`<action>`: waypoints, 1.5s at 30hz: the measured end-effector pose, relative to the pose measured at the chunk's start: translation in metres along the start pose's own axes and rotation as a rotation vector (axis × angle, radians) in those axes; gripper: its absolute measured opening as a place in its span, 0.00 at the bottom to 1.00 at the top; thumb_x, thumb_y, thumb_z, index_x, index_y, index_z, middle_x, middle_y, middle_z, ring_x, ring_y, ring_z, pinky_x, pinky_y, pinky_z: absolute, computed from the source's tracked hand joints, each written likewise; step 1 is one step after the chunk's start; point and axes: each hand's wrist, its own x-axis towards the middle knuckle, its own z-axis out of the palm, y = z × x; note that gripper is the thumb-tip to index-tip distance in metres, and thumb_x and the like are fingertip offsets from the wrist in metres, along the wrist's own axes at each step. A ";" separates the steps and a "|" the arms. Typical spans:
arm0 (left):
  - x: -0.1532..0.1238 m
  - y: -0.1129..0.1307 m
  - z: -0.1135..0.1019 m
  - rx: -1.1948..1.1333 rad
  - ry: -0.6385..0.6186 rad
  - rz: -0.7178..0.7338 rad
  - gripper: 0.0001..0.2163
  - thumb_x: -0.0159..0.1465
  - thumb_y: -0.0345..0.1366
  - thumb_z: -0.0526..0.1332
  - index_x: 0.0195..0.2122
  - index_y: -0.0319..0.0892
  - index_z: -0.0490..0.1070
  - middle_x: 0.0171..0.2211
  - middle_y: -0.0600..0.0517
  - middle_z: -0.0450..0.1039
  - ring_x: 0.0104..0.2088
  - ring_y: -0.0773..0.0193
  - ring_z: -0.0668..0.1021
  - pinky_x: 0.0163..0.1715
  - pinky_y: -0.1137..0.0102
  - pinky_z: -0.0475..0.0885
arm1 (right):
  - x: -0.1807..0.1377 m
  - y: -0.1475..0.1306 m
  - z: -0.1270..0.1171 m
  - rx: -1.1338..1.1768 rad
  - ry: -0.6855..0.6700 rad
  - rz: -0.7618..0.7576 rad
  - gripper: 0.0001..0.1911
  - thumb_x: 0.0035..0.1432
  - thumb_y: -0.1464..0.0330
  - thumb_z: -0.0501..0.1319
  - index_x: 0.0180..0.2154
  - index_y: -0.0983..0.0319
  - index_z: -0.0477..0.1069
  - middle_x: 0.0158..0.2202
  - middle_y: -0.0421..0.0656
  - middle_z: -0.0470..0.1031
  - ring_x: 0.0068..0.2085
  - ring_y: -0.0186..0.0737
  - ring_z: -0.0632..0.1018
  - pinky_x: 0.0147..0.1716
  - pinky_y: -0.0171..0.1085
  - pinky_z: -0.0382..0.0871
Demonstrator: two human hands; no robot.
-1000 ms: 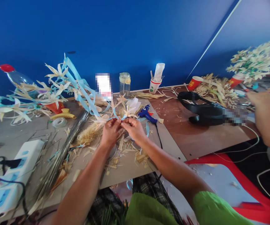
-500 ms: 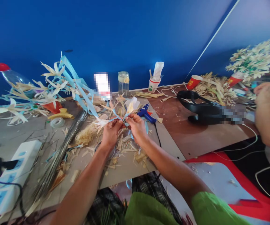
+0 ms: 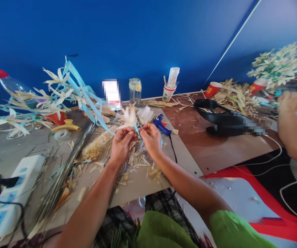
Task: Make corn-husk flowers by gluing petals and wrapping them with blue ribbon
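Between my two hands stands a pale dried-leaf flower (image 3: 129, 115), its petals blurred by motion. Its light blue wrapped stem (image 3: 136, 128) comes down to my fingertips. My left hand (image 3: 123, 142) is closed in a pinch at the stem's left side. Opposite it, my right hand (image 3: 150, 138) also pinches the stem, thumb and fingers together. Their fingers hide most of the lower stem. Just right of my right hand lies a blue glue gun (image 3: 161, 125). Straw scraps (image 3: 134, 156) litter the table beneath both hands.
Thin wires (image 3: 68, 168) and a white power strip (image 3: 16, 196) lie to the left. Finished flowers (image 3: 57, 93) with blue ribbon stand behind them. A glass jar (image 3: 135, 92) and paper cup (image 3: 169, 93) line the wall. Another person's hands (image 3: 293, 103) are at far right.
The flower has swung from lying leftward to standing up above my fingers, with its petals blurred. Both hands stay close together in nearly the same place.
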 end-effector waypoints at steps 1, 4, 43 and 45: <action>-0.001 0.001 0.001 -0.016 -0.004 -0.003 0.08 0.52 0.34 0.66 0.31 0.43 0.69 0.26 0.56 0.71 0.26 0.71 0.73 0.33 0.72 0.70 | -0.001 0.000 -0.001 -0.068 0.006 -0.049 0.11 0.46 0.63 0.62 0.29 0.60 0.63 0.20 0.33 0.66 0.22 0.30 0.67 0.23 0.31 0.60; -0.001 0.003 0.003 -0.049 -0.015 -0.030 0.09 0.51 0.33 0.66 0.32 0.43 0.70 0.28 0.55 0.73 0.29 0.69 0.75 0.35 0.71 0.71 | -0.002 -0.001 -0.003 -0.201 -0.029 -0.102 0.09 0.48 0.63 0.61 0.29 0.60 0.63 0.20 0.35 0.66 0.22 0.32 0.68 0.24 0.32 0.61; 0.005 0.002 -0.007 0.018 0.026 -0.072 0.11 0.48 0.36 0.69 0.27 0.39 0.68 0.25 0.56 0.71 0.24 0.73 0.72 0.30 0.75 0.68 | -0.009 -0.003 -0.008 -0.442 -0.149 -0.320 0.11 0.57 0.61 0.55 0.37 0.60 0.70 0.26 0.40 0.72 0.27 0.35 0.71 0.29 0.34 0.65; 0.005 0.005 -0.007 0.000 0.038 -0.048 0.11 0.48 0.36 0.69 0.26 0.40 0.66 0.23 0.57 0.70 0.24 0.73 0.72 0.29 0.76 0.67 | -0.012 -0.003 -0.008 -0.433 -0.193 -0.307 0.11 0.55 0.61 0.57 0.39 0.60 0.69 0.23 0.38 0.68 0.25 0.34 0.68 0.27 0.33 0.64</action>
